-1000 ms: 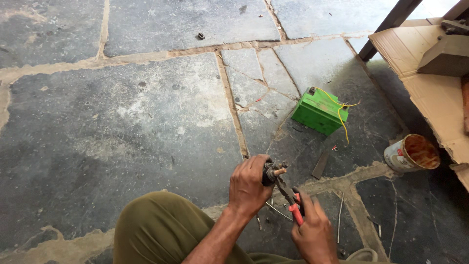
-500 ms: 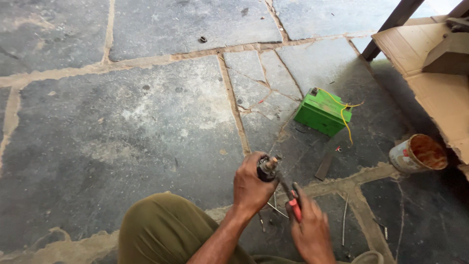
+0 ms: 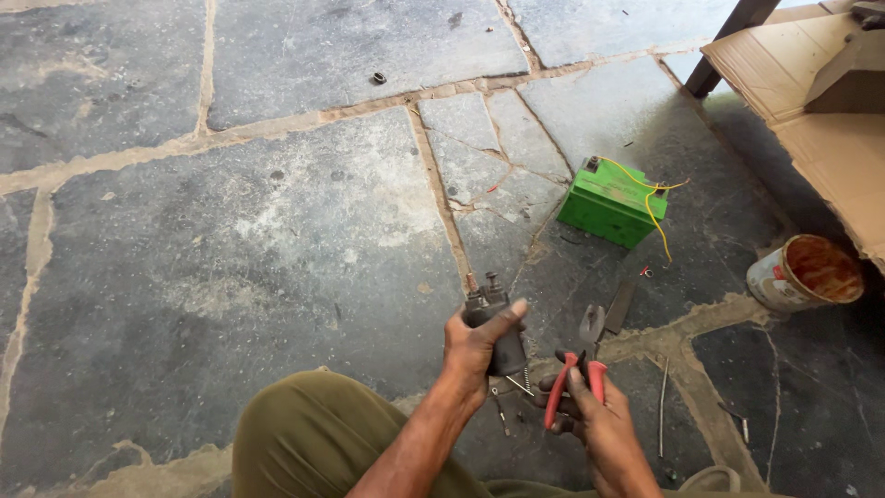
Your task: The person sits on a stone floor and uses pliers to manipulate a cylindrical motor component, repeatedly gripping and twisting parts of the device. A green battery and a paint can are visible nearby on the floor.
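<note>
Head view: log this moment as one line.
left hand: grips dark cylindrical part | right hand: holds red-handled pliers | green battery, rusty can on stone floor

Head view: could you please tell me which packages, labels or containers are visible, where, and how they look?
Green box: floor, centre right; rectangular, yellow wire on top.
Tin can: floor, right edge; round, open, rusty inside, pale label.
Cardboard: top right; flattened brown sheets.

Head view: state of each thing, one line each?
Left hand: closed around dark part, held off the floor.
Right hand: grips red-handled pliers, handles apart.
Green box: on floor, yellow wire loose across top.
Can: open, tilted, rusty inside.
Cardboard: flattened.
</note>
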